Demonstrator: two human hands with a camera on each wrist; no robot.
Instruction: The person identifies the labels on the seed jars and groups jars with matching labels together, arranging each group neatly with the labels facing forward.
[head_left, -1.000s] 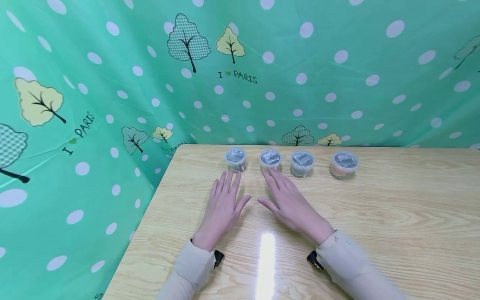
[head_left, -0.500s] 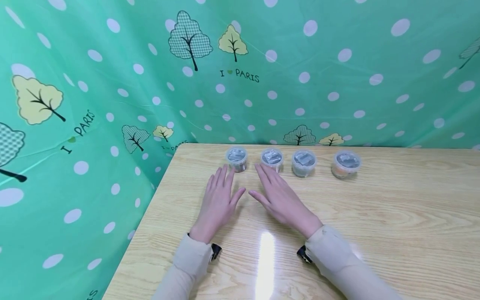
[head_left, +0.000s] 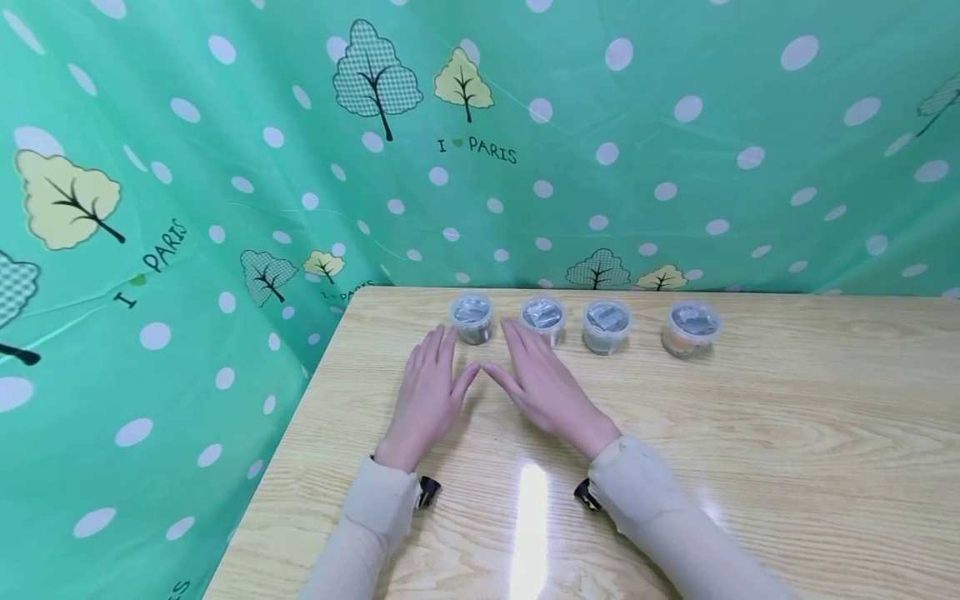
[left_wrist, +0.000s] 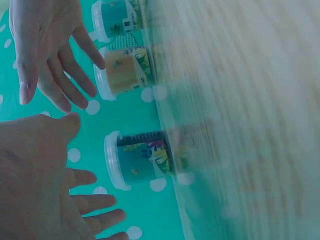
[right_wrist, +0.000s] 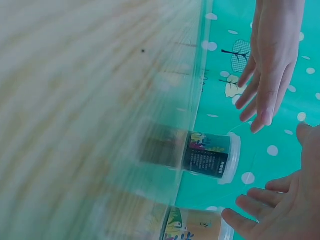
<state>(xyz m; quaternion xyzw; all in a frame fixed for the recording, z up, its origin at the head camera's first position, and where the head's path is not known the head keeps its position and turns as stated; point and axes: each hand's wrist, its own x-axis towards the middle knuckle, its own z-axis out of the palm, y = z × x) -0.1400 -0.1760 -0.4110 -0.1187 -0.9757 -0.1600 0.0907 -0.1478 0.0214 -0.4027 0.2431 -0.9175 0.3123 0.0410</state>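
My left hand (head_left: 426, 396) reaches over the table with its fingers straight, the fingertips just in front of the leftmost small plastic tub (head_left: 472, 319). My right hand (head_left: 551, 390) is held opposite, angled left, with straight fingers and its fingertips overlapping the edge of the second tub (head_left: 543, 313). The two thumbs point at each other, their tips close together. Neither hand holds anything. In the left wrist view the leftmost tub (left_wrist: 140, 160) shows a pale lid and a colourful printed label; the second tub (left_wrist: 122, 74) has orange-tan contents.
A third tub (head_left: 607, 326) and a fourth tub (head_left: 691, 328) continue the row along the back of the wooden table (head_left: 787, 433). Grey patches show on the lids. Behind and to the left hangs a green dotted cloth (head_left: 675, 150). Light glares on the tabletop in front.
Both hands have moved slightly left and farther forward, the right one more. The gap between the thumbs has narrowed to almost nothing. The tubs stay where they were.
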